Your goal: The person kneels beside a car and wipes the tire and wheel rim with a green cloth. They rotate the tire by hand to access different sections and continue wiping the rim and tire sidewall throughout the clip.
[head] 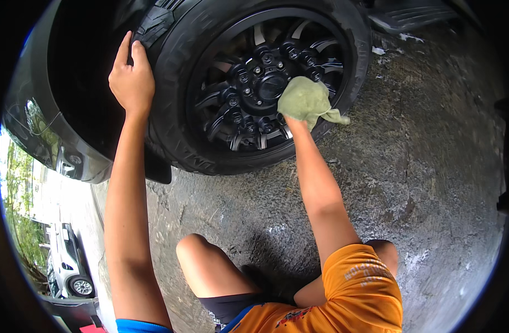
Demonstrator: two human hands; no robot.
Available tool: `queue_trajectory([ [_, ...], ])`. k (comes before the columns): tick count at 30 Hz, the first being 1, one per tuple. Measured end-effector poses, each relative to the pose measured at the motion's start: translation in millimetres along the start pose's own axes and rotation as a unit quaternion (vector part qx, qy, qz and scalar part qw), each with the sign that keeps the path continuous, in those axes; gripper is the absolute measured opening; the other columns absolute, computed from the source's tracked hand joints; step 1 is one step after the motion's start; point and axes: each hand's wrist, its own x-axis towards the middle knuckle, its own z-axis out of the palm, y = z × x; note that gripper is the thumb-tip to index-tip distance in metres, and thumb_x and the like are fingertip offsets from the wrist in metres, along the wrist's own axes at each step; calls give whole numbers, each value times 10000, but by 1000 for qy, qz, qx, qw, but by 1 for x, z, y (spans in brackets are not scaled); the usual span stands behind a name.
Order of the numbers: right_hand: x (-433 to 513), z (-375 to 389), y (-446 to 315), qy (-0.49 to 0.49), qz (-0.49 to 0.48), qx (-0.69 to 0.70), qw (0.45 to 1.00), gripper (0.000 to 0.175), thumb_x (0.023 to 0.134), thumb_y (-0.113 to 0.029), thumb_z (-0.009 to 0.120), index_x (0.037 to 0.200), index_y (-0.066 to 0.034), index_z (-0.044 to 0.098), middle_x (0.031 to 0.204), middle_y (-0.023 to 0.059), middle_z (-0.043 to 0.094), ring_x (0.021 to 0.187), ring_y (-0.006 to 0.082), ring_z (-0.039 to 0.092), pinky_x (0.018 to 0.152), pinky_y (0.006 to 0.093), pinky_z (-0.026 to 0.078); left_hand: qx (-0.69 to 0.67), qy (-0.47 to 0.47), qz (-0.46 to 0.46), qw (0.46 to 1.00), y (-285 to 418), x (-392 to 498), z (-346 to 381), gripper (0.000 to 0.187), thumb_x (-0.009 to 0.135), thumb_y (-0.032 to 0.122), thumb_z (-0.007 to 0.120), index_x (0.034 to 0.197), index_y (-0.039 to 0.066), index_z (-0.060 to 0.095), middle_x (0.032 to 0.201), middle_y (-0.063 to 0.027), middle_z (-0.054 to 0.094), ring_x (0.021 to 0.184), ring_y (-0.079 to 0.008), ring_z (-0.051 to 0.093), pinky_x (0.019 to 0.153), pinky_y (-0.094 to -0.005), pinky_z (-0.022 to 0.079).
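A black alloy wheel (273, 86) with lug nuts and silver-edged spokes stands upright before me inside a black tyre (171, 104). My left hand (132, 79) rests against the tyre's tread at the upper left, fingers apart, holding nothing. Over on the wheel's right side, a light green cloth (306, 99) covers most of my right hand (295, 123), so its fingers are hidden. The cloth lies against the spokes beside the centre cap (272, 89), and one twisted corner of it hangs out past the rim.
The dark vehicle's bumper (42, 95) curves around the tyre on the left, with a black mud flap (159, 170) below. A side step (412, 18) juts out at the upper right. Rough wet concrete (404, 166) spreads under me. A white car (69, 262) stands farther off.
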Motion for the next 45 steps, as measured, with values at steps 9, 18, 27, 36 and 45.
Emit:
queue_trajectory([
  [9, 33, -81, -41, -56, 54, -84, 993, 560, 932, -330, 642, 1426, -73, 582, 1454, 183, 578, 1385, 390, 506, 1164, 473, 411, -4, -10, -11, 1000, 1, 4, 3, 380, 1040, 348, 582, 1345, 170, 723, 1011, -184, 779, 897, -237, 749, 872, -350, 543],
  [18, 55, -127, -94, -339, 65, -107, 933, 596, 917, -352, 661, 1460, -123, 569, 1430, 149, 585, 1389, 324, 498, 1135, 451, 422, -17, 22, 52, 998, -3, 5, 5, 426, 1007, 367, 591, 1358, 157, 711, 1024, -203, 773, 905, -336, 750, 865, -399, 551],
  [27, 64, -94, -65, 31, 2, 159, 987, 518, 958, -331, 665, 1421, -110, 596, 1443, 128, 601, 1387, 331, 512, 1173, 481, 392, -26, 14, 22, 999, -6, 4, 5, 410, 1000, 348, 616, 1339, 142, 720, 1007, -224, 766, 832, -313, 746, 794, -375, 551],
  [36, 39, -83, -99, -89, 60, 71, 992, 536, 1039, -367, 566, 1507, -114, 506, 1494, 131, 560, 1423, 308, 479, 1207, 440, 363, -25, 18, 42, 999, -7, 5, 5, 412, 996, 344, 615, 1333, 132, 719, 1137, -202, 764, 1031, -361, 747, 919, -392, 559],
  [45, 83, -165, -141, -136, -66, 8, 988, 415, 908, -291, 661, 1278, -106, 639, 1148, 159, 696, 1118, 350, 650, 952, 444, 502, -8, 45, 66, 997, -8, 6, 6, 411, 1010, 363, 602, 1336, 145, 723, 859, -156, 711, 753, -231, 644, 743, -360, 509],
])
